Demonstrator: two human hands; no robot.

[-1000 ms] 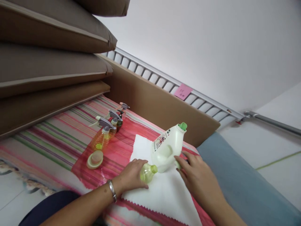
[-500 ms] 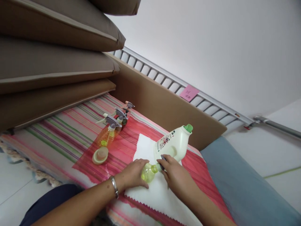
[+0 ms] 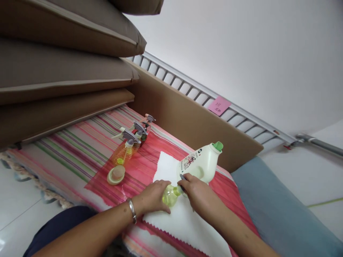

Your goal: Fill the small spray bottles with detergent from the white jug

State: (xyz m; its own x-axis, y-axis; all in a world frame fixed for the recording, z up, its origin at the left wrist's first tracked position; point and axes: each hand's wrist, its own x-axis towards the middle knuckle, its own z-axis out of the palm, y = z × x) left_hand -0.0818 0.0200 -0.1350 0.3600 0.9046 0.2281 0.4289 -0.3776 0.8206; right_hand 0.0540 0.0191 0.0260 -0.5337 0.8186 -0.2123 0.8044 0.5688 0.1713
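Note:
A clear yellow-tinted spray bottle point(image 3: 170, 196) lies tilted above the white cloth point(image 3: 184, 222), its neck toward the right. My left hand point(image 3: 154, 196) is wrapped round its body. At the neck, my right hand point(image 3: 193, 189) is closed on the grey spray head point(image 3: 182, 177), most of which the fingers hide. Just behind my right hand a large white detergent jug point(image 3: 200, 163) stands on the cloth, a green spout at its uncapped mouth. A round pale green cap point(image 3: 116, 175) rests on the red sheet to the left.
Several spray bottles point(image 3: 123, 151) with grey heads stand in a row at the left. Stacked brown cushions point(image 3: 66, 67) rise at the back left. A brown board point(image 3: 184, 116) and a white radiator point(image 3: 177, 84) with a pink note line the wall. Blue-grey padding point(image 3: 270, 200) lies right.
The view has shifted slightly, so the scene sits a little further right. My right hand has turned a little at the bottle's neck; my left hand keeps its grip.

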